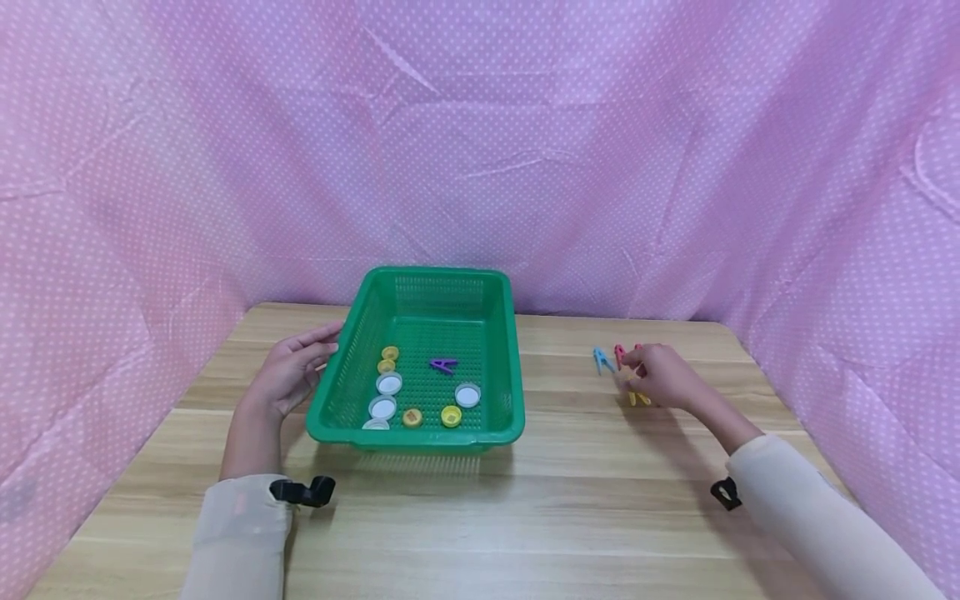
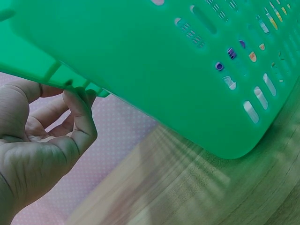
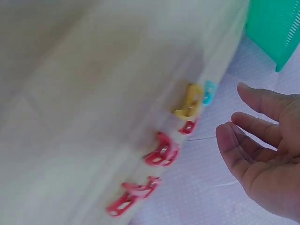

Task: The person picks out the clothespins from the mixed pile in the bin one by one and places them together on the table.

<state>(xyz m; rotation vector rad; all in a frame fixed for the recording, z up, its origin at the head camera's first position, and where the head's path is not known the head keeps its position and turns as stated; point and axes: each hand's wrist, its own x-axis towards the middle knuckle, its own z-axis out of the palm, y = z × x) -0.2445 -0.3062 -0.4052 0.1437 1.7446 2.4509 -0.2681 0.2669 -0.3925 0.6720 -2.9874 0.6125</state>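
Observation:
My left hand [image 1: 294, 371] grips the left rim of a green plastic basket [image 1: 517, 367], thumb and fingers pinching the edge in the left wrist view. Inside the basket lie a purple clothespin [image 1: 443, 365], several white round lids [image 1: 388, 383] and several yellow caps [image 1: 451, 416]. My right hand [image 1: 663, 377] hovers over a group of small clothespins, its fingers apart with nothing between them in the right wrist view. That group has a blue clothespin [image 1: 602, 360], a yellow clothespin [image 3: 190, 103] and red clothespins [image 3: 163, 151]. In the head view the hand partly hides them.
The wooden table [image 1: 450, 525] carries the basket left of centre and the loose clothespins to its right. Pink dotted cloth [image 1: 480, 150] hangs behind and along both sides. A black strap [image 1: 303, 492] sits on the left sleeve, another black piece [image 1: 725, 493] by the right cuff.

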